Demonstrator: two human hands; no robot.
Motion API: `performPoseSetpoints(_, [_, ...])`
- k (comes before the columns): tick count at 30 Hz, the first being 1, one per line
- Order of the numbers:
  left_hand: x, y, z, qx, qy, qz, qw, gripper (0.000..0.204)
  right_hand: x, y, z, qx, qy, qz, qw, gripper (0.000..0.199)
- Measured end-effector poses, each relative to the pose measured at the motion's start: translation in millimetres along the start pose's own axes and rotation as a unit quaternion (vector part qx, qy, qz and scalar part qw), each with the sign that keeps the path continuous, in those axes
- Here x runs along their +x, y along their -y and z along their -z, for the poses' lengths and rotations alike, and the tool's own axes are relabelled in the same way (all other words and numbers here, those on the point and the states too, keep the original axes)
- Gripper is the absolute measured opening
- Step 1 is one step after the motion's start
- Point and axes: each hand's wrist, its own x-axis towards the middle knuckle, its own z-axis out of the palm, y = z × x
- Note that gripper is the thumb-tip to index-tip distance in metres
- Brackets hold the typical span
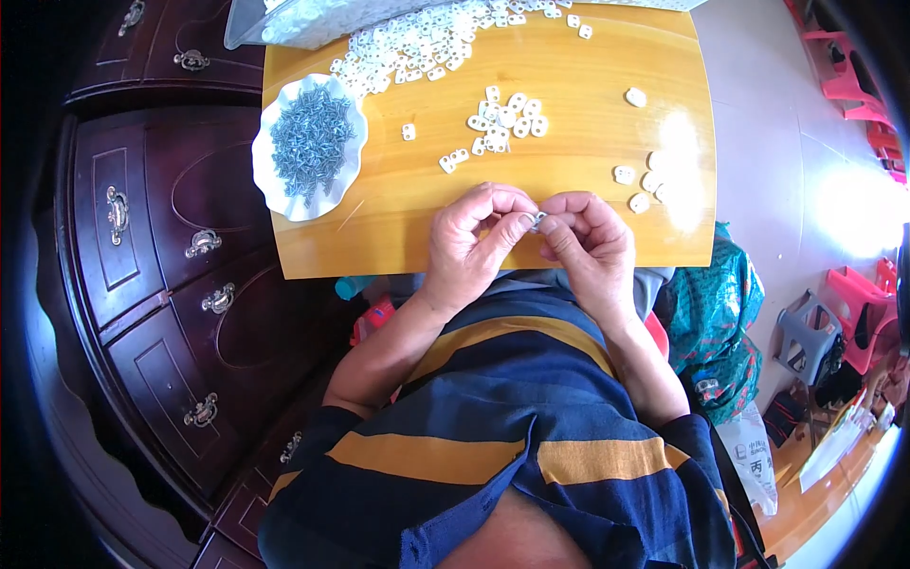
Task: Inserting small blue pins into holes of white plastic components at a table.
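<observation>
Close to the table's front edge, my left hand (472,239) and my right hand (595,248) meet fingertip to fingertip. Both pinch one small whitish piece (538,219) with a metallic glint; fingers cover most of it, so its kind is unclear. Beyond my hands lies a loose group of small white plastic pieces with two holes (506,118). A white scalloped dish (354,161) on the left holds a heap of small metal screws or pins (311,142). Toward the right edge, several rounder white pieces (624,174) lie scattered.
A larger pile of white two-hole pieces (408,49) spreads before a grey bin (322,28) at the far side. Dark wooden drawers (161,218) stand left of the wooden table (417,209). At right are a green bag (716,303) and a grey stool (809,332).
</observation>
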Motion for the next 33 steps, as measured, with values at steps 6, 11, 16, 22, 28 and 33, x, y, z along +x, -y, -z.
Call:
performPoseSetpoints(6, [2,-6,0,0.009,-0.003,0.007,1.0,0.003,1,-1,-4,0.026,-0.013,0.019,0.999,0.011])
performPoseSetpoints(11, [1,-5,5,0.014,-0.013,0.024,1.0,0.004,1,-3,-3,0.017,-0.018,0.014,1.0,0.011])
performPoseSetpoints(16, [-1,-6,4,0.046,0.003,0.029,0.998,0.005,1,-6,-1,0.01,-0.016,0.026,0.999,0.009])
performPoseSetpoints(22, [0,-4,6,0.07,0.015,0.014,0.997,0.004,0,-4,-2,-0.008,-0.019,0.036,0.999,0.009])
performPoseSetpoints(28, [3,-9,5,0.103,0.018,0.024,0.994,0.005,4,-7,0,-0.079,-0.013,0.102,0.992,0.01])
performPoseSetpoints(33, [7,-11,2,0.137,0.034,-0.006,0.99,0.004,4,-12,3,-0.061,-0.028,0.091,0.994,0.011])
